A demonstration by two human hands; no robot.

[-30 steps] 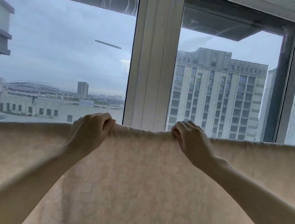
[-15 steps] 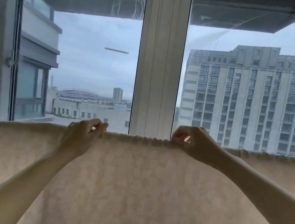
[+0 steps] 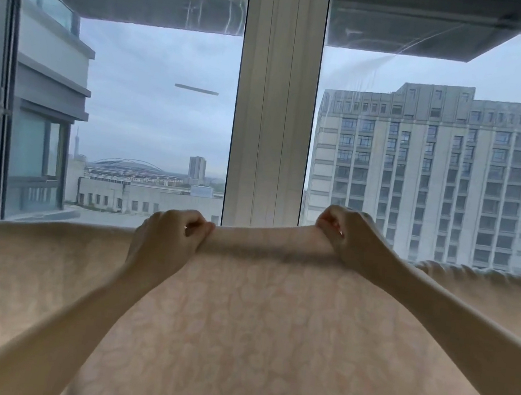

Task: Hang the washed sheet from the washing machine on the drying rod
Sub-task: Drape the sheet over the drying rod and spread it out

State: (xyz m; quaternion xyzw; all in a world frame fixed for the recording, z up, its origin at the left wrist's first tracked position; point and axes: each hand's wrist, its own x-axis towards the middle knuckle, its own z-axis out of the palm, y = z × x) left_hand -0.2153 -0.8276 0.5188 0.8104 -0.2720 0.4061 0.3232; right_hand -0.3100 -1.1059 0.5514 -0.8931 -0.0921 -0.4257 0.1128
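Since half a second ago both hands have lifted the stretch of cloth between them, so its top edge now rises above the line on either side; forearms reach in from the lower corners; the sheet (image 3: 268, 344), pale pink with a faint leaf-like print, hangs wide across the lower view, top edge gathered in small puckers at the right; left hand (image 3: 166, 242) pinches that edge with curled fingers; right hand (image 3: 350, 237) grips it likewise, slightly higher; the rod itself is hidden beneath the fabric; beyond, a white window frame (image 3: 276, 101), then a grey many-windowed building (image 3: 434, 171) under overcast sky.
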